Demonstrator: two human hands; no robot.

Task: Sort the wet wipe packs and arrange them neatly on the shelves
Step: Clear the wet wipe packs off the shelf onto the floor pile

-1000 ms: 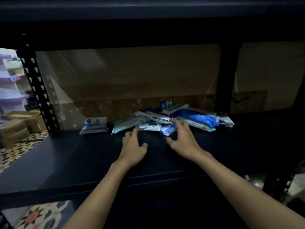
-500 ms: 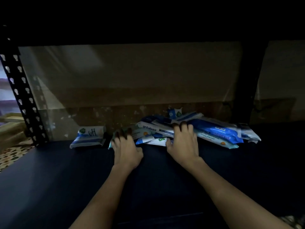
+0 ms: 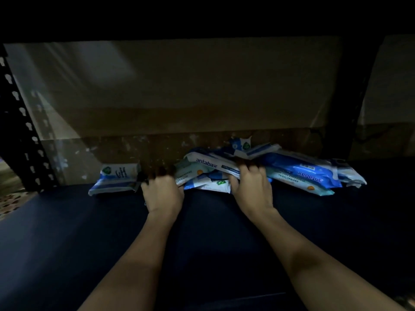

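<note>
Head view, wipe packs (image 3: 265,169) under both hands' grip

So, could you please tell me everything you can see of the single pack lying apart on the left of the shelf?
The single pack is a soft, plastic-looking wet wipe packet, white with blue bands, a green badge at its left and dark lettering I cannot read. It lies flat on the dark shelf against the back wall, left of the heap, apart from it. The left hand is close to its right end; contact cannot be told.
</note>
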